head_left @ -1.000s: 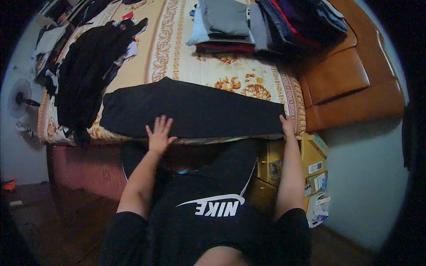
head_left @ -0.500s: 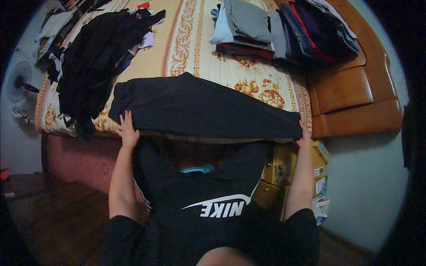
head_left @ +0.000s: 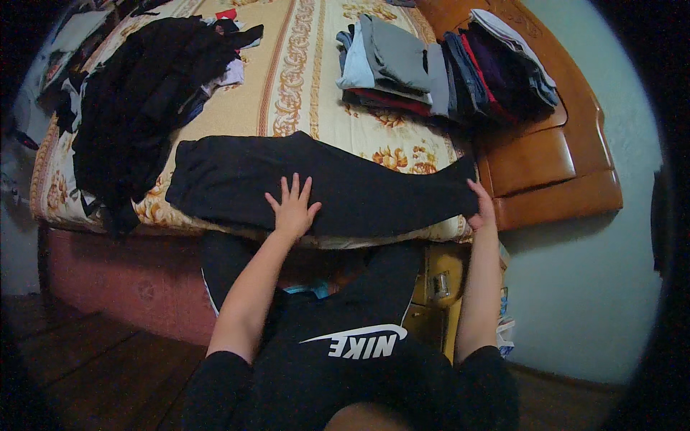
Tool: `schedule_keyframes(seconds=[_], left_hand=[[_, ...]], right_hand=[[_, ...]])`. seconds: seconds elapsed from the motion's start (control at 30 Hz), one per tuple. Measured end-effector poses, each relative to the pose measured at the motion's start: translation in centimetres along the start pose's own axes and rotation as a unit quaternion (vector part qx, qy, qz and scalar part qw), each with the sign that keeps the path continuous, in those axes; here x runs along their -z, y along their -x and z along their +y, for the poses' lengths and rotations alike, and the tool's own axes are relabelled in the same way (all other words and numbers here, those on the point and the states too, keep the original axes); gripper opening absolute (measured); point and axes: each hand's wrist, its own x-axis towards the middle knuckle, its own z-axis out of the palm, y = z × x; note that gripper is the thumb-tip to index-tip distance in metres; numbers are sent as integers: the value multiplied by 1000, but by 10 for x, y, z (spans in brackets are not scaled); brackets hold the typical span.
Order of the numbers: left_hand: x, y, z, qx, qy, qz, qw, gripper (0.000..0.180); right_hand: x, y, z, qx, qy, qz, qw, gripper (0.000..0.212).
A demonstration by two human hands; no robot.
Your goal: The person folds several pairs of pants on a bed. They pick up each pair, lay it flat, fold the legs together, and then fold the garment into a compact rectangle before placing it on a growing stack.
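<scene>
A pair of black trousers, folded lengthwise, stretches across the near edge of the bed, with the waist end on the left. My left hand lies on the middle of the cloth, palm down and fingers spread. At the right end, my right hand has hold of the leg's hem, which is bent up and away from me. Part of its grip is hidden by the cloth.
A loose heap of dark clothes lies at the bed's left. Stacks of folded clothes stand at the far right, against the brown headboard. Below the bed's right corner is a yellowish cabinet.
My left hand has moved right, from the waist end to the middle of the trousers. My right hand stays at the hem, whose end now curves upward. The view has shifted slightly.
</scene>
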Motion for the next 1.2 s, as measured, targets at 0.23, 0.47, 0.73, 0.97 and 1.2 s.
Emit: schedule_keyframes(seconds=[0.23, 0.47, 0.73, 0.97, 1.2], left_hand=[[-12, 6, 10, 142, 846, -163, 487, 69], [-5, -21, -11, 149, 869, -212, 422, 79], [-29, -45, -5, 165, 470, -40, 866, 51], [-32, -58, -3, 136, 451, -7, 882, 47], [-14, -44, -6, 99, 446, -34, 889, 62]], right_hand=[[-149, -15, 125, 119, 418, -2, 901, 47], [-220, -10, 232, 94, 598, -35, 795, 55], [-177, -18, 215, 100, 479, -93, 867, 47], [-95, -79, 192, 327, 690, 134, 631, 41], [-68, -111, 194, 243, 621, 112, 737, 21]])
